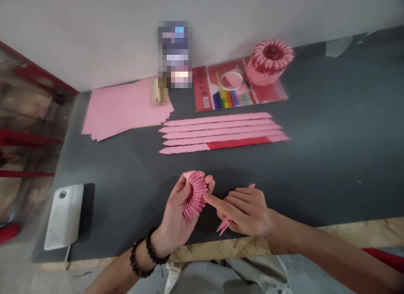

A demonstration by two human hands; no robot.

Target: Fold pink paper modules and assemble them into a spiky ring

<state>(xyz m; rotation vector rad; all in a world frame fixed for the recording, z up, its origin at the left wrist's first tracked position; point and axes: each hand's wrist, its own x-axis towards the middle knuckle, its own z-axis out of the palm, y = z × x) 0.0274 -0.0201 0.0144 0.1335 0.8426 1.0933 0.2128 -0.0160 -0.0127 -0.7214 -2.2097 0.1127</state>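
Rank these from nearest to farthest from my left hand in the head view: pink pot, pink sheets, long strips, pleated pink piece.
1. Pleated pink piece: held in your left hand.
2. Long strips: ahead of the hand, slightly right.
3. Pink sheets: farther ahead, to the left.
4. Pink pot: toward the back, right.

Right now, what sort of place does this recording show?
Probably a craft workspace; little of the wider room shows. On the dark table lie pink sheets and rows of folded pink pieces, and the left hand holds a curved chain of similar pieces.
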